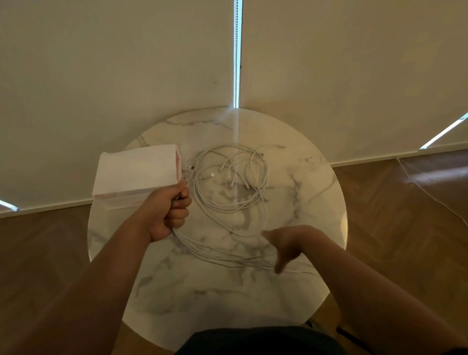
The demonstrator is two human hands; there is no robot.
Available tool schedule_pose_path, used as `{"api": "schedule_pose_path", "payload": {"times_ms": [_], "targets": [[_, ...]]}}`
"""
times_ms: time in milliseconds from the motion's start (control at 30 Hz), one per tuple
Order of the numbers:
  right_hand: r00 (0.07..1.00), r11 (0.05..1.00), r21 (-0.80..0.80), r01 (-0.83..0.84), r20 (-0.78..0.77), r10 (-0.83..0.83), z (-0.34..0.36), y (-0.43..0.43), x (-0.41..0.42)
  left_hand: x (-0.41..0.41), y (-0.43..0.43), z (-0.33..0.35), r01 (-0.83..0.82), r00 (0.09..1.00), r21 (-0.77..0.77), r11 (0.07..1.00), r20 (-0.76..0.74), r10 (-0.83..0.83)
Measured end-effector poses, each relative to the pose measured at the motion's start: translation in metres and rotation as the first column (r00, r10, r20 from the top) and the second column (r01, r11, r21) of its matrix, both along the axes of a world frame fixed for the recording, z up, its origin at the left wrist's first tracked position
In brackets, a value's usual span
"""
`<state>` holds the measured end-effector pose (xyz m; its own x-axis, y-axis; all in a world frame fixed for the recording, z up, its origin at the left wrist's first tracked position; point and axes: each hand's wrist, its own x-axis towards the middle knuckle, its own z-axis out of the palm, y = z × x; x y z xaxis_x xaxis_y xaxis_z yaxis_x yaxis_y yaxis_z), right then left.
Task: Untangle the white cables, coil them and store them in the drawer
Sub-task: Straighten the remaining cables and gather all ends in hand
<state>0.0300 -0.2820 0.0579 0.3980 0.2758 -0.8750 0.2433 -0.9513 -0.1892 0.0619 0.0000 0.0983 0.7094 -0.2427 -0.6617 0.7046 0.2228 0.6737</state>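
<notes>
white cables [229, 177] lie in a loose tangle on the far half of the round marble table [223, 304], with several plug ends showing among the loops. at the table's left edge stands a white box [137, 171], presumably the drawer unit; the tangle lies just beside it, and whether a drawer is open cannot be told. next comes the left hand [168, 209], its fingers curled into a fist round a bunch of strands. from under that fist a bundle of strands [219, 254] runs across the near middle of the table to the right hand [289, 245]. that hand is blurred: a thumb points left and a finger hangs down over the strands, but whether it pinches them cannot be told. the step in hand looks like the untangling, with nothing coiled or stored yet. the next move probably calls for the right hand to draw one strand out of the loops while the left anchors the ends, slowly, so no knot tightens. at far right a thin pale cord [439, 203] trails over the wooden floor
</notes>
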Motion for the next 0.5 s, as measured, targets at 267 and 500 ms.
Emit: {"api": "schedule_pose_path", "payload": {"times_ms": [267,500], "targets": [[0.902,0.666,0.661,0.346,-0.039,-0.43,-0.013,0.108,-0.029,0.0,0.005,-0.002,-0.32,0.937,-0.175,0.931,0.085,0.338],[0.895,0.757,0.587,0.287,0.118,-0.431,-0.053,0.076,-0.036,-0.011,0.03,-0.039,-0.659,0.725,-0.248,0.71,0.042,0.687]]}}
